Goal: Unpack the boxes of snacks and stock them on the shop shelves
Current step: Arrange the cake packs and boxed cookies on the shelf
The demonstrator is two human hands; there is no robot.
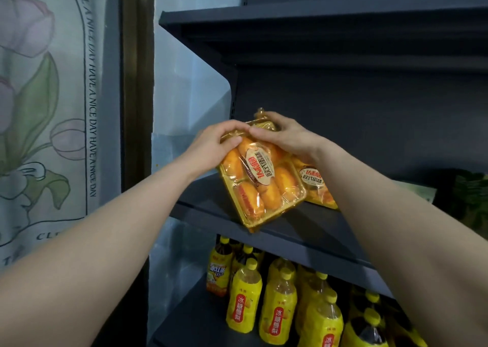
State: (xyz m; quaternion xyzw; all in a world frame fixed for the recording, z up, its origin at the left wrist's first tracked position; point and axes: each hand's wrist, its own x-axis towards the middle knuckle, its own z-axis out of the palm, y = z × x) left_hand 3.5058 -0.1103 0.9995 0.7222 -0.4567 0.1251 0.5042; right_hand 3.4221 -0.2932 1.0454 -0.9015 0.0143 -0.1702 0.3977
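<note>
A clear-wrapped golden tray of orange cakes (260, 185) leans tilted on the dark grey middle shelf (311, 222), its lower corner hanging over the front edge. My left hand (216, 141) grips its upper left corner. My right hand (284, 135) curls over its top edge from the right. Behind my right wrist a second identical cake pack (315, 185) stands on the same shelf, partly hidden.
The shelf above (290, 26) juts out overhead. Several yellow drink bottles (277, 307) fill the shelf below. A floral curtain (45, 108) and a dark door frame (137, 82) lie to the left. A green-patterned item (467, 201) sits at the shelf's right end.
</note>
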